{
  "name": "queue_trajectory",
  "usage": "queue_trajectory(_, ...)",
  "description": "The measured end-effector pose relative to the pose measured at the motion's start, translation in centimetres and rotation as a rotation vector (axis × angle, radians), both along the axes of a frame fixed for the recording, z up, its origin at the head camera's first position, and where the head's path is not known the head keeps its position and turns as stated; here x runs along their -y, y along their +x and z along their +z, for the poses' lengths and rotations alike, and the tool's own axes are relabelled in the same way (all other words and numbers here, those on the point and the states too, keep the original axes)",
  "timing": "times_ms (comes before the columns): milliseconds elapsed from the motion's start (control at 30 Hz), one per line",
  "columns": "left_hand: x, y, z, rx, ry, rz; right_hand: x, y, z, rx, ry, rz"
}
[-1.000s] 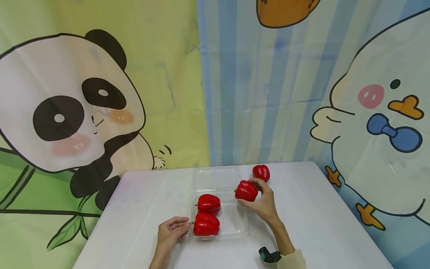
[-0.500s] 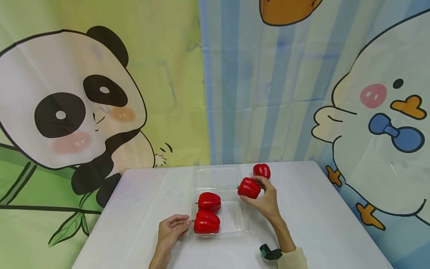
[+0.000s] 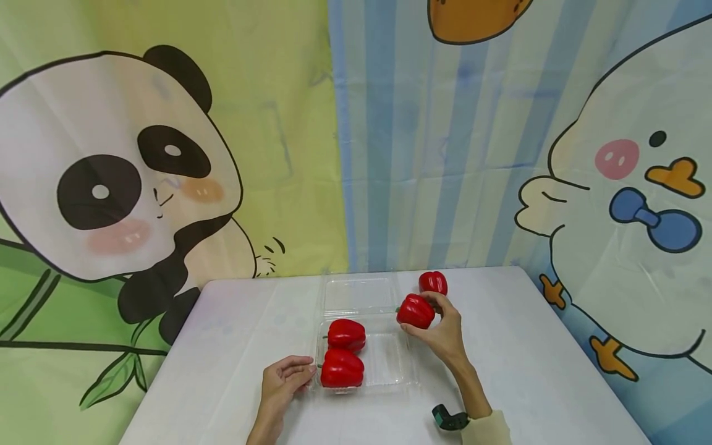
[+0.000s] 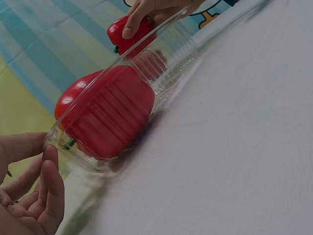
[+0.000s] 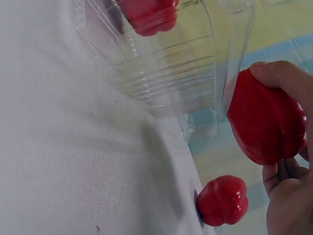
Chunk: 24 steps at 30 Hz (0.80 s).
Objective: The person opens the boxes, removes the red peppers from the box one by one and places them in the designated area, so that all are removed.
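My right hand (image 3: 447, 334) grips a red bell pepper (image 3: 415, 311) between thumb and fingers, held above the back right corner of a clear plastic clamshell container (image 3: 386, 361). Its green stem points left. Two more red bell peppers lie in the container's left half, a rear pepper (image 3: 346, 334) and a front pepper (image 3: 342, 369), stems to the left. At the container's left edge my left hand (image 3: 282, 382) pinches the rim, as the left wrist view shows with the thumb and fingers (image 4: 50, 155) at the corner.
Behind the right hand, another red bell pepper (image 3: 433, 282) sits near the back edge of the white table (image 3: 222, 346). The container's lid (image 3: 358, 296) lies folded open toward the back. A cartoon curtain (image 3: 289, 154) hangs directly behind the table.
My right hand has moved a little to the right with the bell pepper in its grip. My left hand keeps its place at the container's edge.
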State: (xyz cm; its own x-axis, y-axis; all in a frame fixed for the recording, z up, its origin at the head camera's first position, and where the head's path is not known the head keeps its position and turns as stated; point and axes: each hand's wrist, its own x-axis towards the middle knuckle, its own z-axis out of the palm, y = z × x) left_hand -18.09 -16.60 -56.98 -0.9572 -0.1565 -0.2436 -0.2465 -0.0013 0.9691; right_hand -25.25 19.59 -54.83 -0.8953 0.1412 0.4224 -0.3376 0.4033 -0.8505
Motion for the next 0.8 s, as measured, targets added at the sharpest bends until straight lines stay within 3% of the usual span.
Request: queue_trajectory(800,0.14,-0.07,-0.16,0.011,0.001,-0.010,-0.42,0.08,-0.21,-0.009,0.012,-0.046)
